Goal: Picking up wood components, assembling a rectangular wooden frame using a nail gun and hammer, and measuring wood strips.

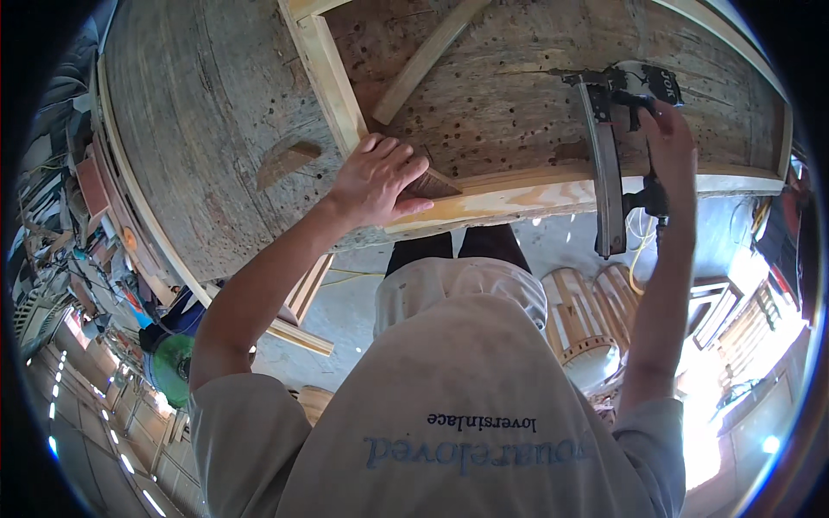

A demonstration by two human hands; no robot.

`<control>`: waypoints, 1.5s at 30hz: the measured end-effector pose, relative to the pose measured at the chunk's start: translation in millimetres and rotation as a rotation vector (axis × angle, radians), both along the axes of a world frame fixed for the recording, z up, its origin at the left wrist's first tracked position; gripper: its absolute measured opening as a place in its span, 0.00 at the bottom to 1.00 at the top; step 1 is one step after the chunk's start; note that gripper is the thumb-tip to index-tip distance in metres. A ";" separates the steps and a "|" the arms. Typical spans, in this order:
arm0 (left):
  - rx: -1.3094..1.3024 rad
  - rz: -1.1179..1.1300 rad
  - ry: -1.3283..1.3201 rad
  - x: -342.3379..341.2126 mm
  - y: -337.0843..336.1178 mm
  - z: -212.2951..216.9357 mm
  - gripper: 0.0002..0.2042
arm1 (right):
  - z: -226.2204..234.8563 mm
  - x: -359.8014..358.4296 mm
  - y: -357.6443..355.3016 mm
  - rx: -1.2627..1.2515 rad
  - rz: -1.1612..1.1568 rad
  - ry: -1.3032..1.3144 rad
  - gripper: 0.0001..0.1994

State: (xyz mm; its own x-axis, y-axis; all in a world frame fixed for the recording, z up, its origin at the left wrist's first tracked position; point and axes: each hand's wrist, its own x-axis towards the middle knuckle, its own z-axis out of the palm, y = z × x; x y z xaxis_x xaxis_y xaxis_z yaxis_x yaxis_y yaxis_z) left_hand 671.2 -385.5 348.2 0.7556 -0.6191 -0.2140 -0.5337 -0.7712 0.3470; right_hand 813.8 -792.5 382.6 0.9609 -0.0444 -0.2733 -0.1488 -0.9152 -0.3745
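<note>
My left hand (376, 183) is closed over the corner of a pale wooden frame, its fingers curled and its thumb along the near rail (509, 198). A brown triangular wood block (434, 184) sits in that corner, partly under my fingers. The side rail (332, 82) runs away from me from the same corner. Off to the right, my right hand (672, 138) grips the handle of a black nail gun (608, 155). The gun's long magazine crosses above the near rail and sticks out past the bench edge. Whether the gun touches the wood, I cannot tell.
The worn plywood bench (216, 112) carries a loose triangular offcut (287, 162) and a diagonal wooden strip (427, 60). Below are slatted wooden pieces (574, 315), a yellow hose (639, 268) and a green round fan (173, 369). Scrap piles up at the left.
</note>
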 end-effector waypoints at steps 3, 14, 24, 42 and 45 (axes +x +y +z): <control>-0.047 -0.008 -0.038 4.2 -2.8 -2.4 0.26 | -37.8 11.3 -50.0 -0.052 -0.033 0.105 0.25; -0.030 0.049 0.048 7.2 -5.1 3.8 0.21 | -32.5 19.1 -40.3 0.108 -0.188 0.412 0.24; 0.203 -0.119 0.515 54.0 -2.4 30.3 0.17 | -50.2 -77.6 166.1 0.517 0.645 0.749 0.16; 0.297 -0.122 0.627 86.6 14.9 50.9 0.17 | -57.5 -92.8 179.2 0.563 0.675 0.834 0.13; 0.306 -0.106 0.627 89.6 14.7 52.1 0.17 | -66.6 -100.5 175.5 0.562 0.711 0.708 0.12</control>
State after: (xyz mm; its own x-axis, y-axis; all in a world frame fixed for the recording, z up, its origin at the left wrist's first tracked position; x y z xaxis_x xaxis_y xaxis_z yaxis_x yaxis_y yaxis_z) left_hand 760.7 -370.8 400.3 0.3717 -0.5255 -0.7653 -0.3821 -0.8379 0.3898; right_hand 713.3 -617.0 316.0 0.3430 0.7458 -0.5711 -0.0051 -0.6065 -0.7950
